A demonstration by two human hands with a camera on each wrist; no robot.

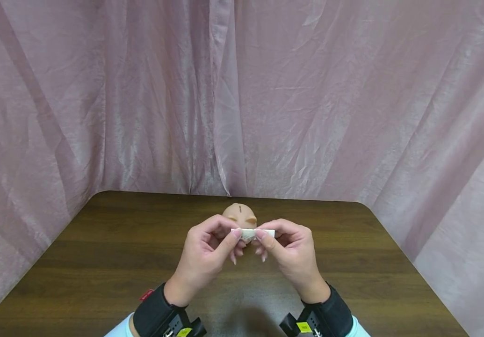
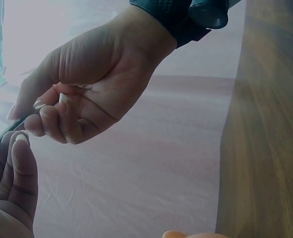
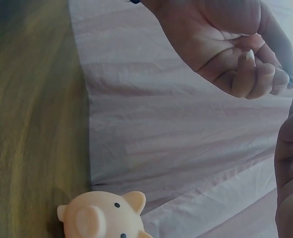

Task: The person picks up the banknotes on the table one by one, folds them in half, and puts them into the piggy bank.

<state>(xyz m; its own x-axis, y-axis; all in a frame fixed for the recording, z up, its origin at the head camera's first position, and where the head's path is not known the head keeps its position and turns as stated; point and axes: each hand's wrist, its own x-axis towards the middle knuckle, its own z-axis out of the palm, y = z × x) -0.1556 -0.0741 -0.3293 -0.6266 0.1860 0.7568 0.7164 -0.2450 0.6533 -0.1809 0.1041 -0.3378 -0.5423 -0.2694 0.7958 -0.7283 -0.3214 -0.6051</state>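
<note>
Between my two hands stretches a narrow folded banknote (image 1: 248, 234), pale green and white, held level above the table. My left hand (image 1: 208, 252) pinches its left end between thumb and index finger. The right hand (image 1: 294, 250) pinches the other end the same way, and the remaining fingers of both hands curl loosely below. Just behind the hands stands a peach-coloured piggy bank (image 1: 242, 213) with a dark slot on top, its lower part hidden by fingers and note. In the right wrist view the piggy bank (image 3: 106, 218) shows its snout, eyes and ears.
A dark brown wooden table (image 1: 140, 262) with rounded far corners lies beneath the hands. Pink curtains (image 1: 292, 93) hang along its far edge and sides. Black bands (image 1: 153, 311) with small devices wrap both wrists.
</note>
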